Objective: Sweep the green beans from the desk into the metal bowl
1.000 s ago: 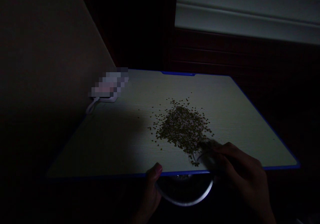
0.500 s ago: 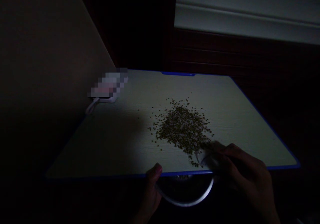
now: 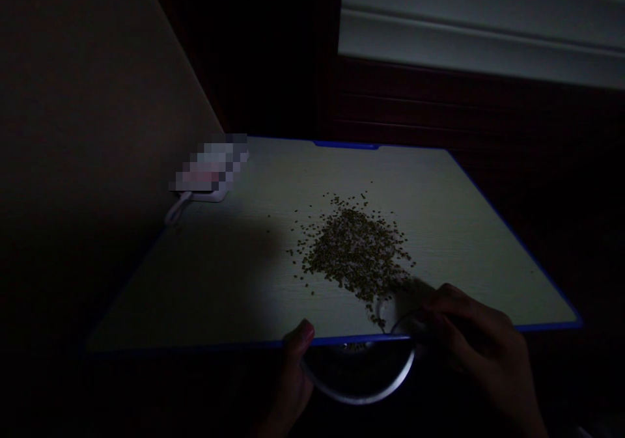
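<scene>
At the blue-edged board's (image 3: 430, 184) far corner, a pixelated object (image 3: 209, 171) sits apart from the seeds (image 3: 356, 249) and curled right hand (image 3: 476, 340)

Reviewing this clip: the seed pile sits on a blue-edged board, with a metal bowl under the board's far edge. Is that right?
Not quite. The head view shows the metal bowl under the near edge of the blue-edged board, not the far edge. The seed pile does sit on that board.

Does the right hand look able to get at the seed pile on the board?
Probably yes: the right hand sits right at the near edge of the seed pile, with nothing standing between them on the blue-edged board.
</scene>
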Motion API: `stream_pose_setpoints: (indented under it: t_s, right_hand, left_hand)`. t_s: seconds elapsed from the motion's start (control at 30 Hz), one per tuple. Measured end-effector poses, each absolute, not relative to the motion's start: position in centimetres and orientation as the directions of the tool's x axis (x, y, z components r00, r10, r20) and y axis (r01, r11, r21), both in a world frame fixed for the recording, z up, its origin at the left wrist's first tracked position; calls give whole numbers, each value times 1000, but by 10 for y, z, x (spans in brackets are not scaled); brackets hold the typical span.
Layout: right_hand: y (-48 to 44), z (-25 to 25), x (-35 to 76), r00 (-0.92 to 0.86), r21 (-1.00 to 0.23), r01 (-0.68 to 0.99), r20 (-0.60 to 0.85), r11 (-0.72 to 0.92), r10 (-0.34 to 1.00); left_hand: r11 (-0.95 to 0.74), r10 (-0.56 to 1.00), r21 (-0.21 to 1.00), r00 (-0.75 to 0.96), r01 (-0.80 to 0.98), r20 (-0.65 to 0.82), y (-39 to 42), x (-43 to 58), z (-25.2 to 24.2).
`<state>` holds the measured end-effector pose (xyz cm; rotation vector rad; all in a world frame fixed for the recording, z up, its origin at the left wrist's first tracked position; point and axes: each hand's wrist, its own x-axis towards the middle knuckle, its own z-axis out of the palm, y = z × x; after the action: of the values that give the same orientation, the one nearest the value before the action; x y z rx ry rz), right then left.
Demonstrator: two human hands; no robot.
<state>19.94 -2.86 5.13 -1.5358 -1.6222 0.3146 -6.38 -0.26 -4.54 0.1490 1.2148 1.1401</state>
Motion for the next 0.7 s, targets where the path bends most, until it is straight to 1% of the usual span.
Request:
stream_pose_setpoints:
  t_s: [0.13, 0.2, 0.3, 0.37, 0.43, 0.5, 0.57, 0.63, 0.7]
  right_hand:
    - [-29, 49, 201, 166, -757, 631, 347, 172, 923]
    - [-28, 50, 199, 186, -764, 625, 342, 157, 921]
    - [-24, 53, 195, 172, -751, 642, 337, 154, 926]
    - [-22, 55, 193, 139, -745, 647, 327, 165, 935]
    - [-22, 55, 193, 118, -740, 649, 323, 174, 939]
    - [-22, 55, 194, 109, -736, 653, 320, 175, 941]
    - [-22, 54, 195, 102, -740, 651, 307, 170, 946]
    - [-23, 54, 196, 99, -741, 649, 306, 172, 947]
    - [-23, 55, 196, 94, -739, 650, 307, 175, 947]
  left_hand:
    - [515, 734, 616, -65, -597, -676, -3, -64, -47]
    - [498, 727, 664, -150, -558, -670, -3, -64, -48]
    - [431, 717, 790, -367, -435, -593, -2, -64, -48]
    - [413, 709, 821, -425, -395, -562, -1, -63, -45]
    - [411, 723, 799, -378, -439, -579, 0, -61, -40]
    - [425, 739, 733, -264, -531, -620, 0, -59, -34]
    - [507, 698, 651, -173, -566, -694, 0, -58, -30]
    - [558, 634, 621, -200, -550, -747, 0, -58, -28]
    - [517, 660, 646, -219, -561, -719, 0, -58, -25]
